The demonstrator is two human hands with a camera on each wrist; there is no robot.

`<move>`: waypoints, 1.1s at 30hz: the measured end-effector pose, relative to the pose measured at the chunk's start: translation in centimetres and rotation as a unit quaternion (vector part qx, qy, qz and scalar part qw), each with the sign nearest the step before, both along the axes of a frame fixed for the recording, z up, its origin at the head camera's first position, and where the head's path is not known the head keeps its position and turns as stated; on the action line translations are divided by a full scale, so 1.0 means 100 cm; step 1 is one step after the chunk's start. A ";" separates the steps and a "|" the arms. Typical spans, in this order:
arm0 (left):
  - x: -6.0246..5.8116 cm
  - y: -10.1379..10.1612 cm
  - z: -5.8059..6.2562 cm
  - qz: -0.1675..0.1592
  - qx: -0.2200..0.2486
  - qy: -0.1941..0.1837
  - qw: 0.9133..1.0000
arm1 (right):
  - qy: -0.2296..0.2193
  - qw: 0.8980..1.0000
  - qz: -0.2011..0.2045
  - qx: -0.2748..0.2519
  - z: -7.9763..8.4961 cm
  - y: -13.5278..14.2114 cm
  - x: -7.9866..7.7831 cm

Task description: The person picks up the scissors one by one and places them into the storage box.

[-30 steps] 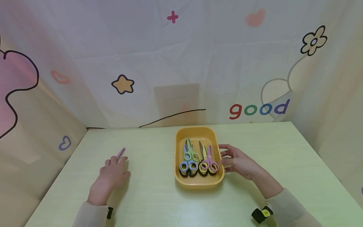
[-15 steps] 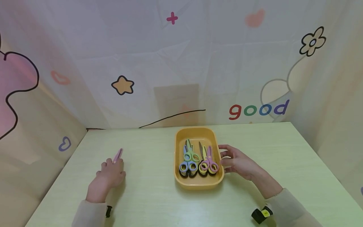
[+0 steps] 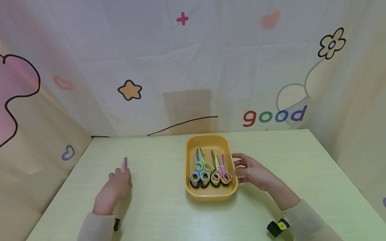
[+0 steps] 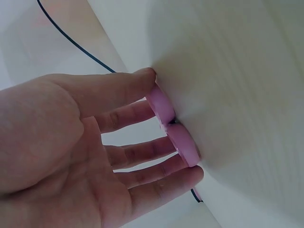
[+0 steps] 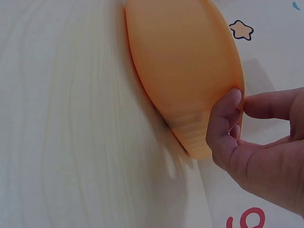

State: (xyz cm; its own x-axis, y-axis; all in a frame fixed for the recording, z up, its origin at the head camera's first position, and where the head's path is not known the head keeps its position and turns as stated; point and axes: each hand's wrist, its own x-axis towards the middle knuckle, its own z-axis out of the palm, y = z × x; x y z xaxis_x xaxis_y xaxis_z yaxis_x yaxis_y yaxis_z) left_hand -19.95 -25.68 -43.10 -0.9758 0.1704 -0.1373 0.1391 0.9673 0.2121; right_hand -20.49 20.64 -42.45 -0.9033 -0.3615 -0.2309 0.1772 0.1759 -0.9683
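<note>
At the left of the head view, my left hand (image 3: 116, 187) holds small pink scissors (image 3: 125, 163) from above, their blades pointing away toward the back. In the left wrist view, the thumb and fingers close around the pink finger loops (image 4: 184, 144), right at the tabletop. A yellow-orange tray (image 3: 211, 198) stands mid-table with several scissors inside. Among them are green scissors (image 3: 200, 165), blue scissors (image 3: 195, 176) and pink scissors (image 3: 222, 173). My right hand (image 3: 253, 172) grips the tray's right rim, fingers against the outer wall in the right wrist view.
The pale wooden table (image 3: 156, 214) meets a printed curtain (image 3: 144, 57) at its back and sides. A black strap device (image 3: 275, 228) sits by the right sleeve, and a smaller black piece (image 3: 116, 224) by the left one.
My left hand has shifted slightly left and turned the pink scissors from slanting right to nearly straight ahead; its thumb has drawn in. The right hand and tray stay put.
</note>
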 end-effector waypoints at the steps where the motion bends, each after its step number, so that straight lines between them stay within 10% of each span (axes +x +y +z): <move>1: 0.000 0.001 0.000 -0.002 -0.002 0.000 1.000 | 0.000 1.000 0.000 0.000 0.000 0.000 0.000; 33: 0.004 0.055 0.002 -0.034 0.048 0.023 0.998 | 0.000 1.000 -0.005 0.002 0.001 0.000 0.001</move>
State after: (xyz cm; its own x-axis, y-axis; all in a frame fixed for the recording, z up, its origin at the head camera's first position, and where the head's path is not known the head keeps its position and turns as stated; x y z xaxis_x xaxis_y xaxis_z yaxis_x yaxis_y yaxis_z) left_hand -19.60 -20.19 -42.89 -0.9664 0.2466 -0.0720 0.2155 0.9308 0.2951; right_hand -20.37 20.60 -42.37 -0.9067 -0.3523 -0.2318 0.1780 0.1785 -0.9677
